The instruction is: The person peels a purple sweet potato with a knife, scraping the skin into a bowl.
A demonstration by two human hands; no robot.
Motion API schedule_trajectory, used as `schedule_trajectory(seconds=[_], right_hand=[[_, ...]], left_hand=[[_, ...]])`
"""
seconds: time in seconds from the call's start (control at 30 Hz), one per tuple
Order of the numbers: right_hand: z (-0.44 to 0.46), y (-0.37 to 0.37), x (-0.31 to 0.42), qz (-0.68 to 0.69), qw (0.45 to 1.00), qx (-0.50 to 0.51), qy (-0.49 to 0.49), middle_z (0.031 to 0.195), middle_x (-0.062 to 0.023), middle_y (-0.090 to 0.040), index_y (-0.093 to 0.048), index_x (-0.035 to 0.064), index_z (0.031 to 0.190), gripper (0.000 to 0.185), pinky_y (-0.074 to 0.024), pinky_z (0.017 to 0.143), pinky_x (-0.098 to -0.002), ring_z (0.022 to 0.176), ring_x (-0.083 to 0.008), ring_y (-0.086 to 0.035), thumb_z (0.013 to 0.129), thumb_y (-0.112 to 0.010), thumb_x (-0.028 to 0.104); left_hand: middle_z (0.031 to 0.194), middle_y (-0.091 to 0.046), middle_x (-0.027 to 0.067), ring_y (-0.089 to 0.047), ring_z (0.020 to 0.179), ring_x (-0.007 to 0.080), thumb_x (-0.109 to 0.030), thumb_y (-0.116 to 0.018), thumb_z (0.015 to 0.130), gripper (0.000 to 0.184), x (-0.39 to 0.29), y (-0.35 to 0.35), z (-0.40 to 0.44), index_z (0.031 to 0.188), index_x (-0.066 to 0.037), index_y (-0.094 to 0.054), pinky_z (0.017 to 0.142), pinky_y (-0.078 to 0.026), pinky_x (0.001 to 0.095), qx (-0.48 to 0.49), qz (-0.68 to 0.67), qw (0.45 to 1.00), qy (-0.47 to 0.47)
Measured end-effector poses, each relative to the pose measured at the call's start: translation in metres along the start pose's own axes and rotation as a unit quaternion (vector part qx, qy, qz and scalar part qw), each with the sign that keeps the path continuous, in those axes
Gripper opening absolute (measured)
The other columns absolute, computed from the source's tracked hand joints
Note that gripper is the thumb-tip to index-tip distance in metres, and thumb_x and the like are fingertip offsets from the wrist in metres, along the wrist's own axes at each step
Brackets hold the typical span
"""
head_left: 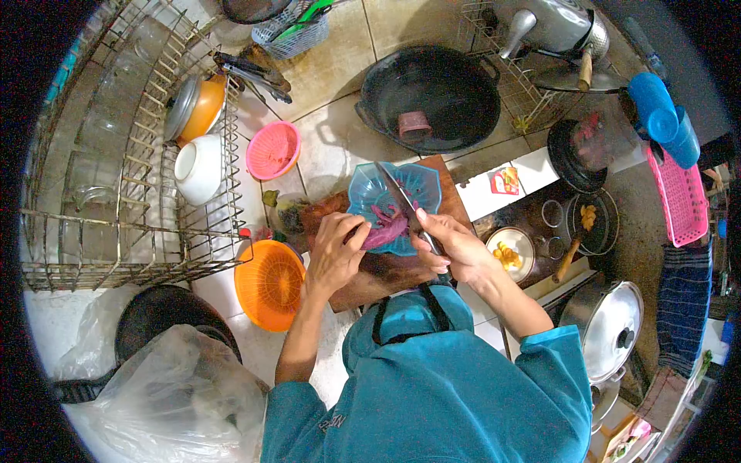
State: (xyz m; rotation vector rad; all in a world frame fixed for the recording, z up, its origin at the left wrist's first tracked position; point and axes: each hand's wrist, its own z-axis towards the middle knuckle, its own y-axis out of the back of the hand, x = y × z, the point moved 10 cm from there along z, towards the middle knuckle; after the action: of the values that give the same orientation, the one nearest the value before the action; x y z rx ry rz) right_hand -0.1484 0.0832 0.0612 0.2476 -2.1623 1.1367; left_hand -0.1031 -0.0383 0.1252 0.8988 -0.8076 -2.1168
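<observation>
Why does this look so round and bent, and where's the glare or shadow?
Head view: black rounded borders and bowed lines, probably a wide-angle lens; bright glare on the pot lid; shadows on the tiles beside the black wok; speckled noise in dark corners.

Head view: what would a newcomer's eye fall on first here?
Probably the knife in the right hand, over the blue bowl at center, with the left hand gripping purple food. Next, the bright orange basket to their left, and the big black wok beyond the bowl.
</observation>
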Motion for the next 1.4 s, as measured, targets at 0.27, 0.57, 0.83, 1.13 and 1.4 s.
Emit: schedule_trajectory(seconds=[0.27,0.57,0.83,1.13,1.4], right_hand=[[-0.008,0.001,-0.003,-0.019,0.999,-0.017,-0.025,0.053,0.0028,-0.042,-0.048,0.0096,0.072,0.04,-0.0223,0.033,-0.022,0.036,-0.0055,-0.031,0.096,-0.048,0.042],[-0.007,0.008,-0.005,-0.052,0.995,-0.086,-0.028,0.059,0.0026,-0.045,-0.052,0.0117,0.082,0.029,-0.0212,0.033,-0.0215,0.038,-0.005,-0.032,0.095,-0.053,0.037],[0.003,0.007,0.007,-0.087,0.99,-0.093,0.058,0.062,0.0034,-0.047,-0.058,0.0111,0.084,0.025,-0.0227,0.036,-0.0192,0.044,-0.0021,-0.036,0.095,-0.054,0.034],[0.022,0.011,0.011,-0.057,0.964,-0.165,0.201,0.06,0.0083,-0.046,-0.065,0.0051,0.092,0.017,-0.0246,0.044,-0.0187,0.05,-0.0004,-0.035,0.095,-0.057,0.02],[0.034,0.022,0.017,-0.171,0.922,-0.217,0.27,0.07,0.0023,-0.059,-0.066,-0.002,0.103,0.023,-0.0363,0.053,-0.0203,0.061,-0.0031,-0.046,0.089,-0.065,0.016]], left_hand=[[0.108,-0.054,0.0058,-0.052,0.099,0.0286,0.0,-0.063,0.07,0.053,-0.002,-0.001,0.003,0.117,-0.019,-0.047,0.088,-0.044,0.0485,0.022,0.057,0.997,-0.054],[0.107,-0.054,0.0073,-0.052,0.101,0.0294,-0.006,-0.065,0.07,0.051,-0.005,-0.001,0.004,0.116,-0.018,-0.047,0.09,-0.042,0.0506,0.052,0.098,0.99,-0.091],[0.103,-0.057,0.0145,-0.057,0.092,0.0301,-0.017,-0.059,0.089,0.038,0.029,-0.019,-0.019,0.121,-0.001,-0.047,0.084,-0.045,0.0406,0.009,-0.204,0.964,0.169],[0.09,-0.052,0.0065,-0.052,0.072,0.0121,-0.03,-0.048,0.097,0.037,0.047,-0.053,-0.036,0.12,-0.001,-0.045,0.066,-0.045,0.0265,-0.065,-0.474,0.812,0.333],[0.083,-0.048,0.0054,-0.047,0.06,0.0108,-0.034,-0.043,0.099,0.036,0.053,-0.075,-0.042,0.12,-0.005,-0.045,0.053,-0.042,0.0231,-0.082,-0.619,0.664,0.41]])
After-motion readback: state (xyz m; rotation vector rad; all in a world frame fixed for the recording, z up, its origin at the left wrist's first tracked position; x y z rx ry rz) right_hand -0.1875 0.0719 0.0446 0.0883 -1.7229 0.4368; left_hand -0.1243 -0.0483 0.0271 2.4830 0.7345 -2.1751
